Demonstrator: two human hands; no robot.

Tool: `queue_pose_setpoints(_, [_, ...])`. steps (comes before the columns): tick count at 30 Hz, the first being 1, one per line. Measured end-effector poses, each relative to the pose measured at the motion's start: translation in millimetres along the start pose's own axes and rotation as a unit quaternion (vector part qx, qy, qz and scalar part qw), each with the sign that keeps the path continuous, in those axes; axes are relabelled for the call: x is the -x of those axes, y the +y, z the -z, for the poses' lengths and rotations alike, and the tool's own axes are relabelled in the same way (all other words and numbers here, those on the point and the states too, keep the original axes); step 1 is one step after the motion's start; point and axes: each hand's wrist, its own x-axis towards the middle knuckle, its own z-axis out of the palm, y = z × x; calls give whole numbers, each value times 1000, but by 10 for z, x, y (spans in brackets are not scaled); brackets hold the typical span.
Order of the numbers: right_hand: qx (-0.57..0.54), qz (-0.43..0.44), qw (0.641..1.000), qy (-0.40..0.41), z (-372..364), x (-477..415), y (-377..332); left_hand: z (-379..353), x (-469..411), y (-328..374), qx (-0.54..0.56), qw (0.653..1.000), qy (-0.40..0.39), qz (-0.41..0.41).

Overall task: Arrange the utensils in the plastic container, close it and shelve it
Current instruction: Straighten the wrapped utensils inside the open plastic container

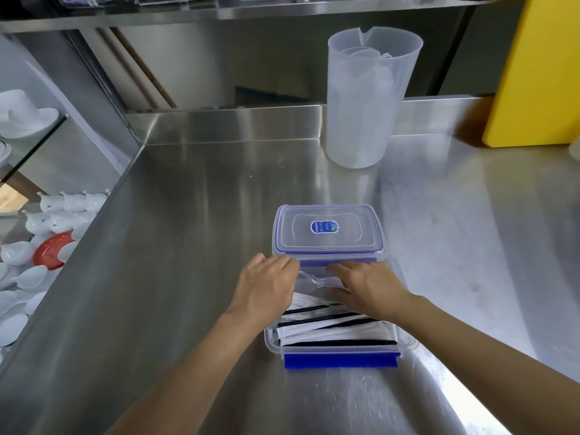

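Observation:
A clear plastic container (332, 348) with a blue clip on its near side stands on the steel counter. It holds white-and-black wrapped utensils (329, 324) lying crosswise. At its far end lies a bundle of clear plastic utensils (315, 281). My left hand (265, 288) curls over the bundle's left end. My right hand (368, 288) holds the right end between thumb and fingers. Just beyond the hands lies the clear lid (328, 229) with a blue seal and a blue sticker, touching the container's far rim.
A tall translucent jug (367, 98) stands at the back of the steel counter (194, 246). A yellow board (539, 73) leans at the back right. A steel shelf (251, 11) runs overhead. White crockery and a red dish (51, 249) lie below the counter's left edge.

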Motion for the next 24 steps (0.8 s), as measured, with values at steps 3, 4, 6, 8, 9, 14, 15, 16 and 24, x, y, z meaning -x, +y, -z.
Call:
queue_pose_setpoints(3, [29,-52,992,-107,22,-71,-32,-9,3,-19,-12,1000,-13,-11])
queue_pose_setpoints(4, [51,-56,988,-131,34,-95,-43,-1,1,-20,-15,1000,-19,-13])
queue_pose_setpoints(6, [71,-65,982,-165,57,-138,-89,17,-11,-12,-26,999,-29,-18])
queue_pose_setpoints(8, [86,-59,978,-180,72,-173,-108,36,-20,5,-38,998,-39,-27])
queue_pose_setpoints(9, [98,-56,975,-193,86,-187,-111,39,-23,7,-41,998,-42,-32])
queue_pose_setpoints(14, [110,-13,989,-99,28,-206,-38,7,-29,7,-60,994,-59,-67])
queue_pose_setpoints(15, [120,-10,989,-90,5,-186,-22,-3,-32,10,-61,994,-60,-73])
queue_pose_setpoints(16, [108,-17,991,-76,-38,-170,4,-17,-37,9,-59,994,-57,-76])
queue_pose_setpoints(24, [53,-40,998,-2,-28,-78,82,-7,-31,23,-28,996,-73,-49])
